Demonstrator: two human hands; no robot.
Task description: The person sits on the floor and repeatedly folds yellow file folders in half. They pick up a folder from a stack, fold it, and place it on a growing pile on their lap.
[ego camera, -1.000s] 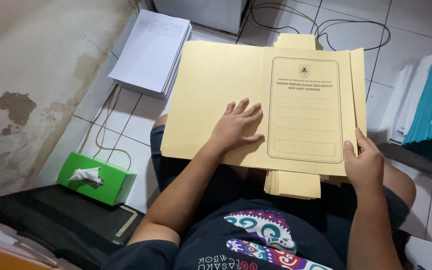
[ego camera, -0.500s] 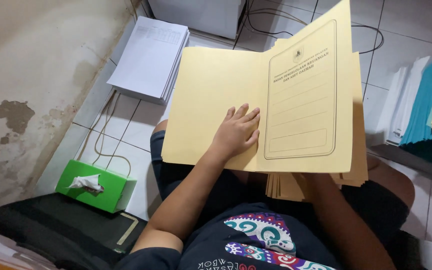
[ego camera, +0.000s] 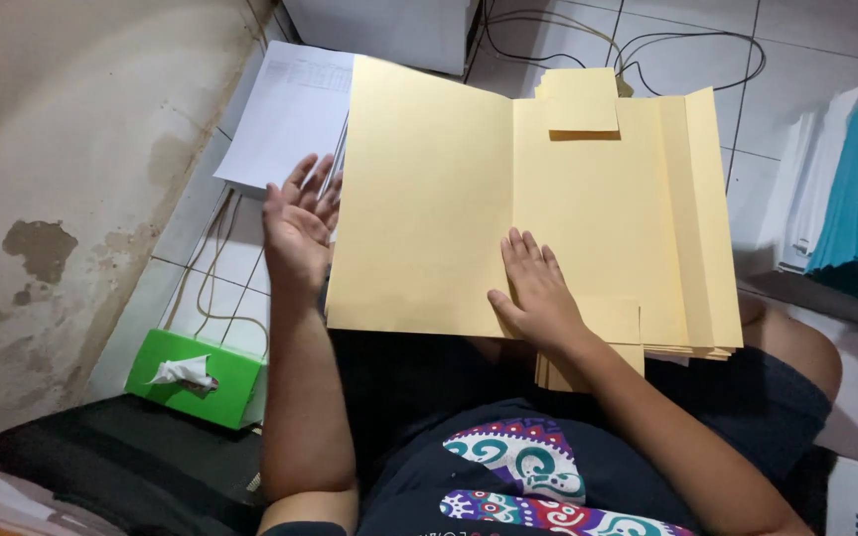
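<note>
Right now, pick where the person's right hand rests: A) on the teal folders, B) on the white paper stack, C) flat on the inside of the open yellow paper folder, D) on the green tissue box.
C: the right hand lies palm down on the open yellow paper folder, near its centre crease.

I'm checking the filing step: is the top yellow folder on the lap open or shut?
Open. The yellow folder lies spread flat, both blank inner halves showing; the right hand presses near its crease.

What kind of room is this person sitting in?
Probably an office or filing room, with the person sitting on the tiled floor. Clues: the open yellow folder on a stack of folders, piles of white papers, and cables.
</note>
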